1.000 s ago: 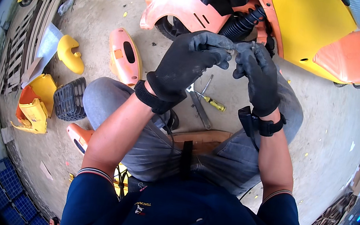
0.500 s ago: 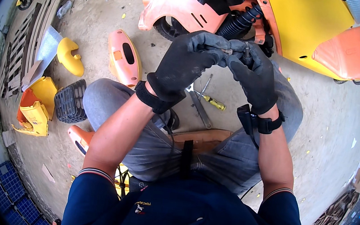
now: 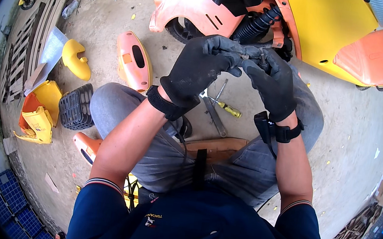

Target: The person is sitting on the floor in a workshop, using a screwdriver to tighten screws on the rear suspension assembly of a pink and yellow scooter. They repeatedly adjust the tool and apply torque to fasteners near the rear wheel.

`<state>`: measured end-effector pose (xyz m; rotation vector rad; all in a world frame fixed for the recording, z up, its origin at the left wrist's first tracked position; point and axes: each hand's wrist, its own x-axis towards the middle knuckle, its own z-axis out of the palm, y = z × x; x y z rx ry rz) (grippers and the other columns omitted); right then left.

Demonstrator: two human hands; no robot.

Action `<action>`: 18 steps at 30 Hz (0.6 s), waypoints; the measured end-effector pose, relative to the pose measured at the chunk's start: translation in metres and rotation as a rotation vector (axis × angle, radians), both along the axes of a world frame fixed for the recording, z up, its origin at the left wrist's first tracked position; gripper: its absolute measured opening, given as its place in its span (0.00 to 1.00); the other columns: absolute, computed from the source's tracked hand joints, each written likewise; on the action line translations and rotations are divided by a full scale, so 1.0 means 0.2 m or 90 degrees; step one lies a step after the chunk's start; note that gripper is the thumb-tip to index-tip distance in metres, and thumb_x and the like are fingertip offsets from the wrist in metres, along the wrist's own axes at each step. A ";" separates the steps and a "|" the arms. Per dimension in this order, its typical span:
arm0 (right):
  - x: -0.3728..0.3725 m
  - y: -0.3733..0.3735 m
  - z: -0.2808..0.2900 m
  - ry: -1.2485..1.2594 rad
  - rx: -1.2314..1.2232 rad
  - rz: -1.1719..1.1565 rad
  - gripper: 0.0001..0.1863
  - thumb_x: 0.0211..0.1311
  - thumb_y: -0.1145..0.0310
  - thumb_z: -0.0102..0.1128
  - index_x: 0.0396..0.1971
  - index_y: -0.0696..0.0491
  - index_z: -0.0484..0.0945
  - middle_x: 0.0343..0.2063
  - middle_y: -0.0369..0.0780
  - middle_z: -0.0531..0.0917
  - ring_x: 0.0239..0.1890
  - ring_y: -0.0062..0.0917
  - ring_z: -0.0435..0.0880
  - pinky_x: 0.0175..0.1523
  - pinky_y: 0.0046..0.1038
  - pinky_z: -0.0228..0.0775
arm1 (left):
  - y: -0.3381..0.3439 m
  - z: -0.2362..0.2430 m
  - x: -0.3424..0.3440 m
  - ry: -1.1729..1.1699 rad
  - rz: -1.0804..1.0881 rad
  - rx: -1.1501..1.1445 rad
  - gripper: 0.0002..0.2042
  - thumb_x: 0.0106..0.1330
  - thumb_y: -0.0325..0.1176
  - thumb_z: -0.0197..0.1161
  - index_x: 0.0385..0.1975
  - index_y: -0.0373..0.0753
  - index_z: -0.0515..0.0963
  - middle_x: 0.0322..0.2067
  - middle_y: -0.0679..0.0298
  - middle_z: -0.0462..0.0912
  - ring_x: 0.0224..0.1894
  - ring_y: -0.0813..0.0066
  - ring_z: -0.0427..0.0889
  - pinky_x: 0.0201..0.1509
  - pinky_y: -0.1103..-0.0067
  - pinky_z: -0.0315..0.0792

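The right hand (image 3: 272, 84), upper centre of the frame and in a black glove, has changed its hold: 1 second ago its fingers pointed up around a fitting mostly hidden by the glove, while now the thumb reaches across and a dark cylindrical piece (image 3: 264, 61) shows between thumb and fingers, much as it did 0.5 seconds ago. The left hand (image 3: 198, 67), gloved too, has barely shifted; its fingers are pinched narrow at a small pale piece (image 3: 244, 57), just beside the right fingertips. Whether the 2 pieces are joined cannot be told, as the gloves cover most of them. The turn seems to be a regrip, so the handling of these small parts looks unfinished. Below the hands, near the centre, a yellow-handled screwdriver (image 3: 230, 109) and a grey wrench (image 3: 214, 117) lie on the concrete floor (image 3: 344, 124), unmoved, and the pink-and-yellow scooter (image 3: 198, 8) stands at the top.
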<state>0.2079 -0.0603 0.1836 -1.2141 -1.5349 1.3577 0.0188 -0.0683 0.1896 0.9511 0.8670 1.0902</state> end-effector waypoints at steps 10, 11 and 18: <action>0.00 0.00 0.01 0.048 0.000 0.001 0.15 0.54 0.71 0.63 0.42 0.57 0.77 0.28 0.33 0.80 0.29 0.12 0.73 0.36 0.16 0.68 | 0.00 -0.02 0.00 -0.001 -0.001 0.009 0.07 0.58 0.20 0.57 0.36 0.29 0.77 0.30 0.60 0.81 0.30 0.76 0.81 0.37 0.82 0.75; 0.00 0.00 0.01 0.044 0.001 0.000 0.15 0.54 0.71 0.63 0.42 0.57 0.77 0.28 0.33 0.80 0.30 0.12 0.74 0.36 0.16 0.68 | 0.00 -0.01 0.00 0.004 -0.001 0.005 0.07 0.58 0.20 0.57 0.36 0.29 0.77 0.30 0.60 0.81 0.30 0.76 0.81 0.37 0.82 0.75; 0.00 0.00 0.01 0.049 0.004 -0.009 0.16 0.53 0.71 0.63 0.43 0.57 0.77 0.30 0.34 0.80 0.31 0.14 0.74 0.39 0.18 0.69 | 0.00 0.00 0.00 0.010 -0.015 -0.003 0.08 0.57 0.19 0.55 0.36 0.28 0.76 0.29 0.60 0.81 0.30 0.76 0.81 0.38 0.82 0.74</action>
